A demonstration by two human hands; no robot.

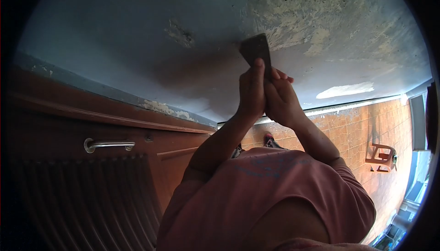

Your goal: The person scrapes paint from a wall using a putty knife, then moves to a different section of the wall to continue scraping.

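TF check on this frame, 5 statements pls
1. The left hand and right hand are clasped together on one dark scraper. True.
2. The scraper's blade is pressed to the wooden door. False: it is up against the blue-grey wall, beside a patch of flaking paint.
3. The door carries a metal handle. True.
4. The person wears a blue shirt. False: the shirt is pink.
5. A reddish chair is on the tiled floor at the right. True.
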